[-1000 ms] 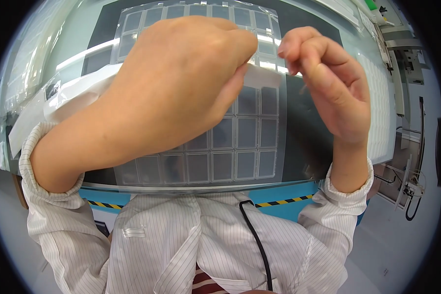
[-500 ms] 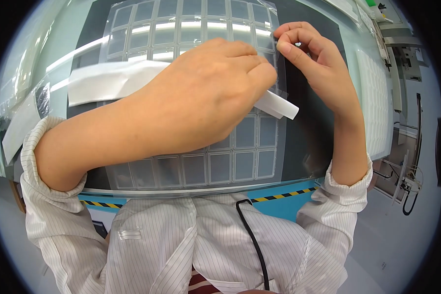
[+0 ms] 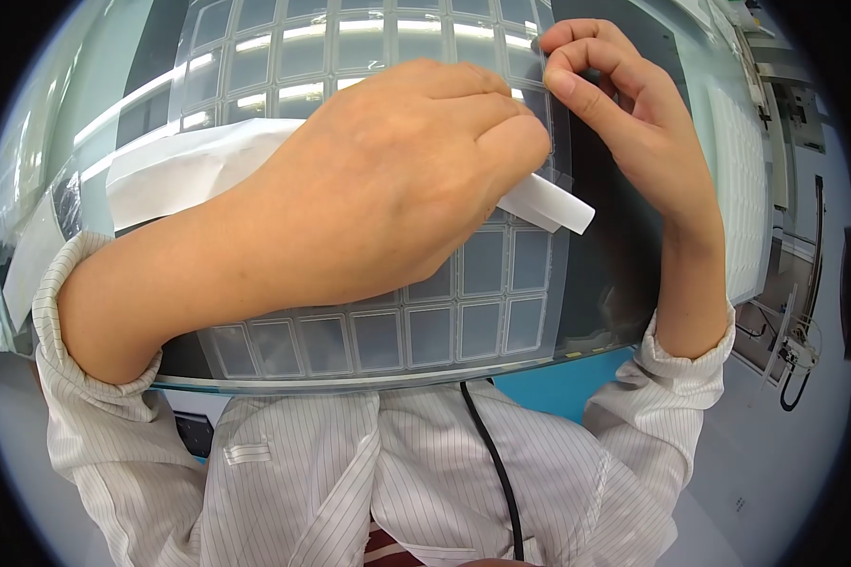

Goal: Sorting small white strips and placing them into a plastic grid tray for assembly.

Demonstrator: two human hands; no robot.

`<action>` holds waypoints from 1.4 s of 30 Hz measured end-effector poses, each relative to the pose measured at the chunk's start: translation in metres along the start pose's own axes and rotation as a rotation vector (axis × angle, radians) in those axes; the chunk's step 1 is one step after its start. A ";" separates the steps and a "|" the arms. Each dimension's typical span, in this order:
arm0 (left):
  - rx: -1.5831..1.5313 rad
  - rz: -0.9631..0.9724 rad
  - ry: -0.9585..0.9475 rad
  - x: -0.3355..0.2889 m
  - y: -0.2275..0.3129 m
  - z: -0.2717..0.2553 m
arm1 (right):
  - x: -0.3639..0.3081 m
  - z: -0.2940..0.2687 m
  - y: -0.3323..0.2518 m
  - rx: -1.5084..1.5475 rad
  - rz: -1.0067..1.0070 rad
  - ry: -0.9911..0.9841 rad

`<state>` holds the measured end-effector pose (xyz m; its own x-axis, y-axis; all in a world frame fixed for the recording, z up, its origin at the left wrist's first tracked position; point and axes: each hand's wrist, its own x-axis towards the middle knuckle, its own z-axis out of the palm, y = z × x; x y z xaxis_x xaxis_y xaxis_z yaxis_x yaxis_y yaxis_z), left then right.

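A clear plastic sheet with rows of rectangular pockets (image 3: 430,335) lies on a dark mat. My left hand (image 3: 416,170) is over its middle, fingers curled and closed, their tips hidden. A white paper strip (image 3: 194,170) passes beneath this hand; its narrow folded end (image 3: 553,205) sticks out to the right past the sheet's edge. The strip appears gripped under the hand. My right hand (image 3: 633,118) is at the sheet's upper right edge, thumb and fingers pinched. Whatever lies between those fingertips is too small to make out.
The dark mat (image 3: 600,274) rests on a glass-topped table. Clear film and a white piece (image 3: 33,250) lie at the left. A white ridged tray (image 3: 736,180) stands at the right. A black cable (image 3: 490,463) hangs down my front.
The view has shifted and come slightly closer, so sheet, strip and hands sit a little differently in it. Both hands keep nearly the same pose and places over the sheet.
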<state>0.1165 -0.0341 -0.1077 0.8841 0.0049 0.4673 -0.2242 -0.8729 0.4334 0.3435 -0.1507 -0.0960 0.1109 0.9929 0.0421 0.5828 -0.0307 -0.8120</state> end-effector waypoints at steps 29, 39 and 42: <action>0.145 0.066 -0.052 0.016 0.001 0.002 | 0.000 0.007 -0.028 -0.020 0.052 0.098; 0.167 0.101 -0.045 0.016 -0.008 -0.001 | 0.013 0.012 -0.024 0.108 -0.549 0.012; 0.186 0.170 0.028 0.020 -0.010 0.006 | 0.028 0.017 0.014 0.119 -0.541 0.000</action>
<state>0.1382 -0.0283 -0.1071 0.8281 -0.1383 0.5432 -0.2871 -0.9370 0.1991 0.3411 -0.1210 -0.1165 -0.1795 0.8634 0.4716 0.4619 0.4972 -0.7345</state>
